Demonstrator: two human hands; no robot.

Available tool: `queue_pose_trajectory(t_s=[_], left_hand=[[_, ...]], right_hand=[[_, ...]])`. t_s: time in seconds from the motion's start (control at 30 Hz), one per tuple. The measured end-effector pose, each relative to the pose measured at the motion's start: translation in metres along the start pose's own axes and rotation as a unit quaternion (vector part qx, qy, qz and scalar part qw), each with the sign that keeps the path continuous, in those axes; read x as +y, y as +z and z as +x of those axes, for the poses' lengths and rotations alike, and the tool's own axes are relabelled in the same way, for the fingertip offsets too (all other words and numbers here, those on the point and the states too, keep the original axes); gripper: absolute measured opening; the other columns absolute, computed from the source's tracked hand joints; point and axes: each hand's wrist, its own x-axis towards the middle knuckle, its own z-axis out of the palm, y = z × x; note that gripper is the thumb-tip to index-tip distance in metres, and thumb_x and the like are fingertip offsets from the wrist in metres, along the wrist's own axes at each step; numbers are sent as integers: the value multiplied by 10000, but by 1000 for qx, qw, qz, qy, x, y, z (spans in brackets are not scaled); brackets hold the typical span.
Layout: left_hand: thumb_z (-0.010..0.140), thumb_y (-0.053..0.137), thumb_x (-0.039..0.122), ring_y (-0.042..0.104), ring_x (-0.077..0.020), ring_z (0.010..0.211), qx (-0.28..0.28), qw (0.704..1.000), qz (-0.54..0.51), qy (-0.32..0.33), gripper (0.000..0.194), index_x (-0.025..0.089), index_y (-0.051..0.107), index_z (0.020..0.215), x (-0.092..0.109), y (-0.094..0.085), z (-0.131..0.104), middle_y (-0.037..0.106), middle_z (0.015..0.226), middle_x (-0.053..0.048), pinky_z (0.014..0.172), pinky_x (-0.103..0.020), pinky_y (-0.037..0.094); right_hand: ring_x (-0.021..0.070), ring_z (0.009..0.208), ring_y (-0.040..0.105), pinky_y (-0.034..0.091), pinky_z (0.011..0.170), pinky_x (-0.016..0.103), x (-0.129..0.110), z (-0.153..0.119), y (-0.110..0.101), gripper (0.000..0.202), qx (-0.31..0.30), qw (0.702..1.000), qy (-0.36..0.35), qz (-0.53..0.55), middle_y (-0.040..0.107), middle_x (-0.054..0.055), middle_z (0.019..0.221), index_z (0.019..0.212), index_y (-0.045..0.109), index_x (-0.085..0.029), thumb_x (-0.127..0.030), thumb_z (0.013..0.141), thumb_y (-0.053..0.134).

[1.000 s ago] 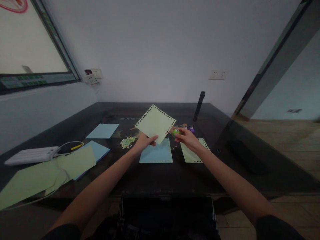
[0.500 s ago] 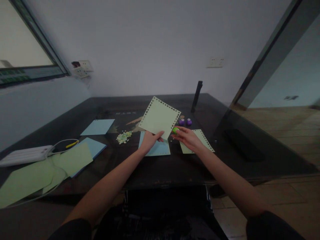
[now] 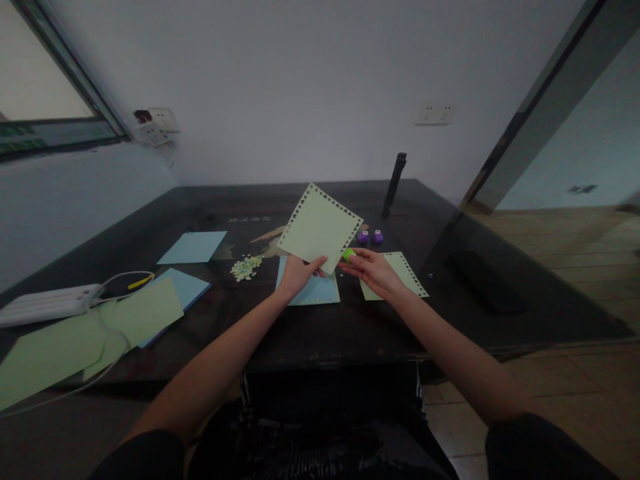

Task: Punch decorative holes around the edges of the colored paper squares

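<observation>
Dark and glossy, the table (image 3: 310, 333) is standing against a pale wall. On it the left hand (image 3: 296, 274) is pinching the lower corner of a pale green paper square (image 3: 320, 227) with punched edges and is holding it raised and tilted above a blue punched sheet (image 3: 315, 291). Compared with half a second ago, this square is sitting a little more upright, and the hand has hardly shifted. The right hand (image 3: 373, 269) is closing its fingers on a small green punch (image 3: 349, 254) just beside the square's corner; before, the punch was slightly further from the paper. Under the right wrist another green punched sheet (image 3: 405, 272) is lying flat. Behind, two purple punches (image 3: 370, 237) are standing near a black cylinder (image 3: 394, 185). A heap of paper confetti (image 3: 245, 267) is lying to the left, then plain blue and green sheets (image 3: 145, 310) and a white power strip (image 3: 47, 304). Most of the green punch is hidden inside the fingers, so its form is hard to tell.
</observation>
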Motion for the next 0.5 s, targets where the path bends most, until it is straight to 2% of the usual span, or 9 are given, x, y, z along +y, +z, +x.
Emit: queue_pose_trajectory(t_s=[0.23, 0.33, 0.4, 0.5], left_hand=[[755, 636, 272, 589, -153, 509, -4, 999, 32, 0, 164, 110, 655, 765, 1, 2, -2, 661, 561, -53, 584, -264, 480], [722, 671, 258, 660, -200, 741, 25, 999, 35, 24, 199, 118, 660, 863, -3, 4, -1, 713, 741, -78, 771, -314, 498], [708, 681, 246, 645, -220, 923, 41, 997, 41, 45, 267, 132, 654, 948, -5, 5, -1, 721, 856, -80, 915, -356, 448], [710, 674, 237, 602, -229, 1050, 42, 997, 37, 60, 361, 133, 630, 1052, -7, 6, -1, 713, 950, -90, 993, -388, 393]], right_hand=[[172, 760, 659, 543, 835, 381, 4, 0, 2, 312, 13, 1000, 0, 9, 662, 47, 873, 875, 581, -197, -266, 634, 766], [156, 720, 640, 553, 775, 354, 5, -3, 6, 340, 17, 1000, 3, 1, 656, 28, 820, 825, 582, -199, -291, 580, 798], [147, 724, 627, 550, 741, 330, 4, -5, 9, 328, 16, 1000, 3, -1, 652, 17, 792, 783, 590, -198, -293, 558, 809], [134, 732, 612, 533, 724, 302, 4, -8, 14, 304, 18, 1000, -3, 4, 648, 6, 775, 742, 608, -198, -276, 536, 818]])
